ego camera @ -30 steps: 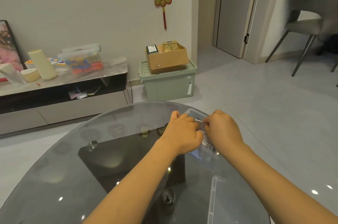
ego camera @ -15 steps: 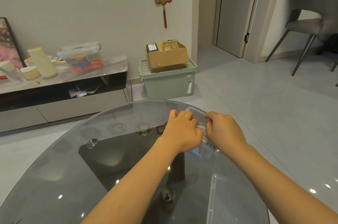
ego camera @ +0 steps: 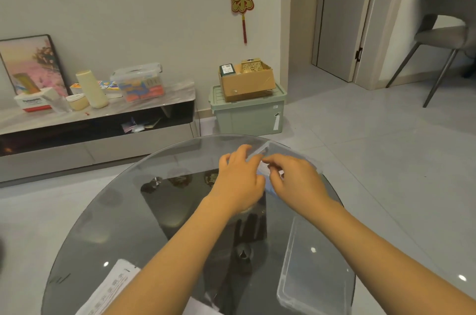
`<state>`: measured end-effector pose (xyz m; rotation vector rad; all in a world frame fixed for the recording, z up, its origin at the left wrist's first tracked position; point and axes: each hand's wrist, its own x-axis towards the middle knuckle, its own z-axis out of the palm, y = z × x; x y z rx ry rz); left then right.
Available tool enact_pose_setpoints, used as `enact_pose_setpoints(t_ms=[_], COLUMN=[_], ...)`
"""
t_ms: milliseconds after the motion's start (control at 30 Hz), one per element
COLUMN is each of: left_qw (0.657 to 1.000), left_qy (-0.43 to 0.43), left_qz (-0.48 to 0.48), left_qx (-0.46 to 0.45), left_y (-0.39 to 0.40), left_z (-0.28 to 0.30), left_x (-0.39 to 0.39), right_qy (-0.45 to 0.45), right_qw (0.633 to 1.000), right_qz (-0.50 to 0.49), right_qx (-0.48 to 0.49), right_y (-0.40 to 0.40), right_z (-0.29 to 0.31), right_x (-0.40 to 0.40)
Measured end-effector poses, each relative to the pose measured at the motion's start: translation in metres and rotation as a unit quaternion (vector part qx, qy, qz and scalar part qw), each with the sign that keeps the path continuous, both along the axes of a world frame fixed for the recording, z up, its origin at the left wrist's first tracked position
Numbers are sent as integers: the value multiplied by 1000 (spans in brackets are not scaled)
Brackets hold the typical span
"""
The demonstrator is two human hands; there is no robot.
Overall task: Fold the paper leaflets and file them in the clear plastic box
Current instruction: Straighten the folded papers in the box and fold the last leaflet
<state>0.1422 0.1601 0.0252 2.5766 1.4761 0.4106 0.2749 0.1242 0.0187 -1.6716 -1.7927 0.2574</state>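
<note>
The clear plastic box (ego camera: 273, 146) stands at the far edge of the round glass table (ego camera: 108, 211). Both my hands hover over it. My left hand (ego camera: 238, 180) lies with fairly straight fingers on the box's left rim. My right hand (ego camera: 296, 180) has curled fingers, its thumb and forefinger pinching a folded leaflet (ego camera: 265, 170) inside the box. Most of the box's inside is hidden behind my hands. Unfolded paper leaflets (ego camera: 110, 289) with printed text lie at the table's near left edge, partly under my left forearm.
The box's clear lid (ego camera: 316, 271) lies flat at the near right of the table. Beyond the table are a low TV cabinet (ego camera: 98, 119), a green bin (ego camera: 247, 113) with a cardboard box on top, and a grey chair (ego camera: 443, 31).
My hands have drawn slightly apart over the box, the left one shifting to the rim. The view has tilted down, bringing the leaflets and more of the lid into sight.
</note>
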Motion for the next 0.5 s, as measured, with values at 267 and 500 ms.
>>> enact_pose_setpoints(t_ms=[267, 500], left_qw=[989, 940], left_qy=[79, 203], left_qz=[105, 216], left_qx=[-68, -166], left_y=[-92, -142], left_z=[-3, -25], left_x=[-73, -123], right_qy=[-56, -172], right_qw=[986, 938], right_qz=[147, 269], right_qx=[-47, -131], right_y=[-38, -61], right_z=[-10, -26], right_x=[-54, -94])
